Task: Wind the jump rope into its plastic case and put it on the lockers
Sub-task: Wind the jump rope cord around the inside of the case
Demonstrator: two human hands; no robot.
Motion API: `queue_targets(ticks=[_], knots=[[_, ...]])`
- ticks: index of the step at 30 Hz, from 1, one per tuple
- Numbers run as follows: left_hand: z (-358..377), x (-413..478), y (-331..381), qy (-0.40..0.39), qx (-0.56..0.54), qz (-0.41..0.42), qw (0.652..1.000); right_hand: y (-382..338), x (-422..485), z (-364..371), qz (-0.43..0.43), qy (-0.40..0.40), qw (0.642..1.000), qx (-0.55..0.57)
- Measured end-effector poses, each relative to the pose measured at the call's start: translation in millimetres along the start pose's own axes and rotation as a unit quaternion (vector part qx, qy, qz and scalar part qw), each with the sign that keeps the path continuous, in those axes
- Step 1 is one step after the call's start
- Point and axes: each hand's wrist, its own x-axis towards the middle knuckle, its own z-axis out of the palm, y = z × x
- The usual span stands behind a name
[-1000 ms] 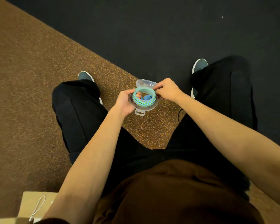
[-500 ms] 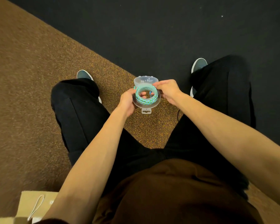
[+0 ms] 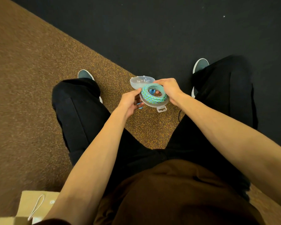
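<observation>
- Jump rope (image 3: 152,99), blue-and-green braided cord: wound into a flat round coil that sits in the shallow base of the clear round plastic case (image 3: 150,104). A pale teal ring (image 3: 154,86) lies on top of the coil, and a blue piece (image 3: 152,91) shows in the centre hole.
- No bench. The case is held in the air between the knees, above the brown speckled floor mat (image 3: 39,95) and near that mat's edge with the dark carpet (image 3: 169,30).
- Left grip (image 3: 130,101): fingers curled under the base's left edge, thumb at the coil's left rim. It is clamped on the case.
- Right grip (image 3: 168,90): fingertips closed on the coil's far-right rim at the teal ring, with the heel of the hand along the base's right edge.
- So the coil lies directly between the two grips, its face tilted up towards the camera.
- Key relation: the clear domed lid (image 3: 140,82) stands open on the far-left side, beyond the coil. The hang tab (image 3: 161,109) is on the opposite, near-right side. The case's line therefore runs far-left to near-right, and the lid has to fold back along it, over the coil.
- The right fingertips are just beside the lid's right edge, so I judge that hand the nearer one for closing.
- A blue stub (image 3: 140,108) pokes out below the left fingers, outside the base. I cannot tell whether it is a handle that needs tucking in. If it is, the lid may not seat.
- Lockers are not in view. A tan paper bag (image 3: 28,202) sits at the lower left.
</observation>
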Motion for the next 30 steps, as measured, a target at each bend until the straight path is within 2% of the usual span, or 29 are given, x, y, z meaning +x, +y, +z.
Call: queue_targets(ticks=[5,9,15,22,30], knots=[[-2.0,0.6,1.3,-0.01,-0.035,-0.02,0.999,-4.2,-3.3,-3.0,-0.006,0.004,0.999,0.04],[-0.3,0.2,0.4,0.014,-0.038,0.021,0.999,-1.9,-1.0,-4.7,0.011,0.017,0.996,0.082],[-0.6,-1.6,-2.2,0.033,-0.051,0.054,0.997,-0.9,2.4,-1.4,0.041,-0.013,0.99,0.132],[1.5,-3.2,-4.0,0.069,-0.066,0.064,0.993,0.0,2.0,2.7,0.031,-0.016,0.998,0.052],[3.9,-3.1,-0.9,0.064,-0.112,0.045,0.991,-2.0,-3.3,5.2,0.018,-0.021,0.997,0.074]])
